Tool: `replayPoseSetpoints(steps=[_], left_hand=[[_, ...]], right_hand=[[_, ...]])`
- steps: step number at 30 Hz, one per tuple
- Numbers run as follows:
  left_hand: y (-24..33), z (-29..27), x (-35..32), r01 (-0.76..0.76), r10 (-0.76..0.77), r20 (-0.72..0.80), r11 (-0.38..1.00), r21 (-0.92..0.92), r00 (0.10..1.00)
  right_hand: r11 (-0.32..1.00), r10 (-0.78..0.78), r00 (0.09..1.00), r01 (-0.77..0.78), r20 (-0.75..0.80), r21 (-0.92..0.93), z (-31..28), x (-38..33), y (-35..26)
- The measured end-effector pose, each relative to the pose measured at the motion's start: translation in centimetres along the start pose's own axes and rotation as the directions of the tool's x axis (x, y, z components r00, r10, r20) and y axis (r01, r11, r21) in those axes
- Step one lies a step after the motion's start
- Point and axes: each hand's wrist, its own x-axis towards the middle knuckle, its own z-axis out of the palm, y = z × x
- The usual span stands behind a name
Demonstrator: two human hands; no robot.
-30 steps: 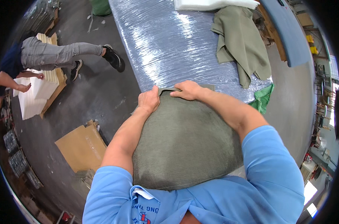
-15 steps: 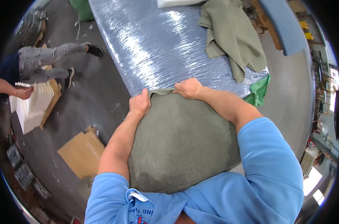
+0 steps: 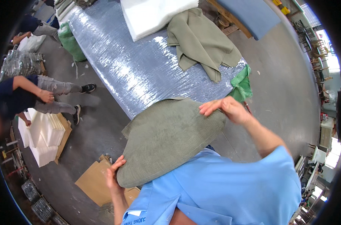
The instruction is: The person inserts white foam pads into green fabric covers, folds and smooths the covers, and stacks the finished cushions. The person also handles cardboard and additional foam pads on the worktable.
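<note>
A plump cushion in an olive-green fabric cover (image 3: 170,138) lies tilted against the front of my body, its far edge over the near end of the wrapped table. Its cover has a loose flap along the far left side. My left hand (image 3: 115,175) holds the cushion's lower left corner, with the fingers against its edge. At the upper right corner, my right hand (image 3: 228,109) has its fingers stretched out flat, lightly touching the fabric. A crumpled olive-green cloth (image 3: 202,43) rests on the table beyond.
Shiny plastic film wraps the table (image 3: 114,63). White padding sheets (image 3: 155,17) lie on it, and a green sack (image 3: 241,84) hangs at its right corner. Flattened cardboard (image 3: 93,182) is on the floor at left. A co-worker (image 3: 31,92) stands beside white foam blocks (image 3: 46,137).
Both hands have left the cover's far edge: my left hand moved to the lower left corner, my right to the upper right. The cushion has turned, and my view has swung.
</note>
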Motion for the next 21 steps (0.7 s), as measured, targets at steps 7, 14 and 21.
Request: replayPoseSetpoints(steps=[7,14,21], left_hand=[[-0.4,1.4,2.6,-0.139,0.124,-0.122,0.982,-0.127,0.985],[-0.9,1.4,4.9,-0.134,0.087,-0.208,0.965,-0.223,0.974],[-3.9,0.4,6.4,-0.05,-0.046,-0.237,0.922,-0.384,0.97]], right_hand=[[0.936,0.03,0.969,0.059,-0.247,0.347,1.6,2.8,5.9],[0.825,0.143,0.962,0.013,-0.232,0.565,-0.1,5.6,11.5],[0.732,0.454,0.861,-0.215,-0.228,0.646,-0.8,7.8,15.3]])
